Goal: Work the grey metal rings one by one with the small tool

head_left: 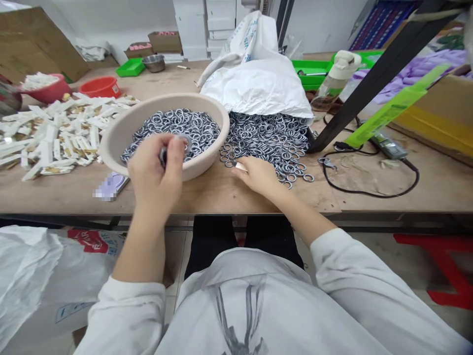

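Observation:
My left hand [158, 162] is raised over the front of a beige plastic basin [111, 148], with its fingers curled closed. Grey metal rings [162, 156] show in its grip, and one blurred ring shape is at the fingertips. Many loose metal rings [177, 123] lie inside the basin. To the right, my right hand [258, 173] rests low over the table at the edge of a spread pile of the same rings [264, 140]. Its fingers pinch a small white piece [241, 166] with a dark tip; the rest of that piece is hidden.
A white sack [258, 91] lies behind the ring pile. White strips [48, 138] are heaped at left near a red bowl [99, 87]. A black post [369, 84], a looped cable [369, 195] and a bottle [334, 81] stand or lie at right. A red stool [436, 241] is below.

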Motion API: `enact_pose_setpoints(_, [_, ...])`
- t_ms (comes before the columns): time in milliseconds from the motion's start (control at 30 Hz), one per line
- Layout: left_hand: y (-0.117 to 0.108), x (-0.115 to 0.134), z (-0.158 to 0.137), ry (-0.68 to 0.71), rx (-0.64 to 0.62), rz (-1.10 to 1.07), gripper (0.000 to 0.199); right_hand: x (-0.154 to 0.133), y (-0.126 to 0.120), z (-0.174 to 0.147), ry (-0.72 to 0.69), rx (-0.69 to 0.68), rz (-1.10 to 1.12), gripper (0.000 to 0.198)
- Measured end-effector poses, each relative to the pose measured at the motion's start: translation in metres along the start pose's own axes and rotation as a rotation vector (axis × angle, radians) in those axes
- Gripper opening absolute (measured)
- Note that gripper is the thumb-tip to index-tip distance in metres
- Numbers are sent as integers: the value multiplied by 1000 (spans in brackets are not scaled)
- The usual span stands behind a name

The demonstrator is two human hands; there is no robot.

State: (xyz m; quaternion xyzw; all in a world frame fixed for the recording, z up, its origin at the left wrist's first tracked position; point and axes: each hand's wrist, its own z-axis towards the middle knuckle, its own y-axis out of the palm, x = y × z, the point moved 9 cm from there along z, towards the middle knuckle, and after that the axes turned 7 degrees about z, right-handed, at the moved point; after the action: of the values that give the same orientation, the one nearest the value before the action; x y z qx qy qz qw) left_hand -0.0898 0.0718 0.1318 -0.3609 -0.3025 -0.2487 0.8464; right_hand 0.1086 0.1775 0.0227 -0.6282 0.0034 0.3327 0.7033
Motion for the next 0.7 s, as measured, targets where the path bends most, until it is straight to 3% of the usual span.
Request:
enact_pose_setpoints(33, [-3, 6, 20, 115, 16, 252, 27, -5, 6, 9, -12, -33, -63, 32])
enact_pose_setpoints(100, [6, -7, 51, 114, -76, 625, 35, -11, 17, 24, -21, -93, -149, 29])
enact_pose_setpoints(200, [23, -33, 67, 90, -273, 783, 41, -14, 21, 30, -32, -118, -188, 22])
enact_pose_setpoints(300, [12, -27, 54, 131, -131, 613, 32, -11, 9, 13, -52, -72, 38, 16])
enact_pose_setpoints(400, [8, -8, 11, 167, 5, 299, 21, -10, 0, -23, -4, -76, 766, 26])
enact_pose_setpoints(433, [17, -3, -7, 166, -26, 185, 21, -12, 1, -36, 33, -90, 1007, 30])
enact_pose_setpoints(533, [71, 1, -62, 29, -363, -147, 24, -24, 13, -70, 143, -69, 1438, 41])
enact_pose_setpoints(600, [97, -7, -90, -154, -456, -354, 28, -30, 21, -84, 194, -28, 1515, 43])
enact_pose_setpoints(700, [118, -19, -110, -328, -503, -576, 38, -28, 17, -90, 179, 103, 1457, 42])
